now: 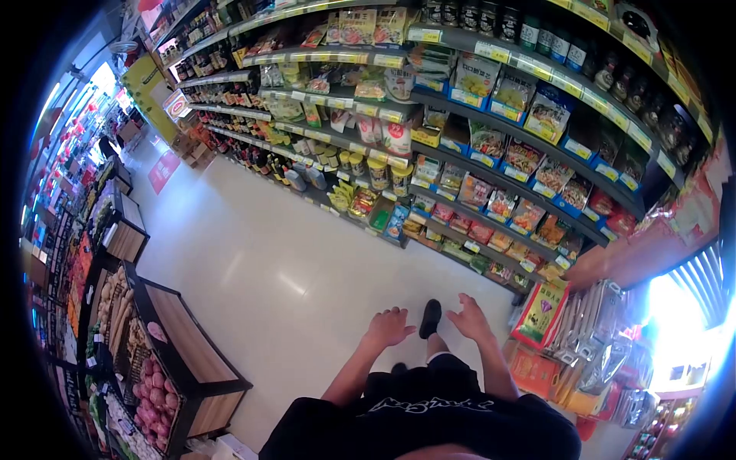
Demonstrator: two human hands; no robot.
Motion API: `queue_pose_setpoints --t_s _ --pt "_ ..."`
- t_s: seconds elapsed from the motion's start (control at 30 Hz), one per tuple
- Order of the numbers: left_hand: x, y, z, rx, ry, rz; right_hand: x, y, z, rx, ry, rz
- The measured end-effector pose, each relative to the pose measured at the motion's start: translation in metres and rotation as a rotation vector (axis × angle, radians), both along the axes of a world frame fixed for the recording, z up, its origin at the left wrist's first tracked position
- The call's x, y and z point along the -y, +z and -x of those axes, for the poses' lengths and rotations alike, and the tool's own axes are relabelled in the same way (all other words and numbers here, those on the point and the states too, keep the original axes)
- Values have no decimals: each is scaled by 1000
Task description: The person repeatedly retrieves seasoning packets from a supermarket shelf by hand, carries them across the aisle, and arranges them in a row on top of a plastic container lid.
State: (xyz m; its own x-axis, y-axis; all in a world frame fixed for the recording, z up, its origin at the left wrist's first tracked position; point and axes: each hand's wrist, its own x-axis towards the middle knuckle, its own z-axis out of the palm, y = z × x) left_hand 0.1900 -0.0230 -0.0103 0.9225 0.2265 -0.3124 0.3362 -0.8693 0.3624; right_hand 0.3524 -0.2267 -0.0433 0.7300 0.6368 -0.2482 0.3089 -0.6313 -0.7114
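Observation:
Both of my hands are held out over the pale floor in front of my dark shirt. My left hand [389, 327] has its fingers spread and holds nothing. My right hand [469, 317] is also empty, with thumb and fingers apart. Between them, lower down, a black shoe [431, 318] shows on the floor. Neither hand touches any goods. Nearest to my right hand, on the right, are a red and yellow packet [541, 313] and a stack of plastic-wrapped packs [594, 326].
Long shelves [452, 100] of packets, jars and bottles run across the front. At the left stands a wood-sided produce stand [184, 330] with pink-red root vegetables [156, 399]. A red floor mat [163, 171] and cardboard boxes [195, 152] lie down the aisle.

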Motion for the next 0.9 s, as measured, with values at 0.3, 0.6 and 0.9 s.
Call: queue_pose_setpoints --t_s 0.3,0.6,0.9 --pt "-75 -16 -156 -170 55 134 -125 39 -188 192 80 -185" --pt "-131 49 -321 564 247 632 -270 66 -342 625 56 -273" --pt "-234 21 -484 958 515 911 -404 30 -477 695 31 14"
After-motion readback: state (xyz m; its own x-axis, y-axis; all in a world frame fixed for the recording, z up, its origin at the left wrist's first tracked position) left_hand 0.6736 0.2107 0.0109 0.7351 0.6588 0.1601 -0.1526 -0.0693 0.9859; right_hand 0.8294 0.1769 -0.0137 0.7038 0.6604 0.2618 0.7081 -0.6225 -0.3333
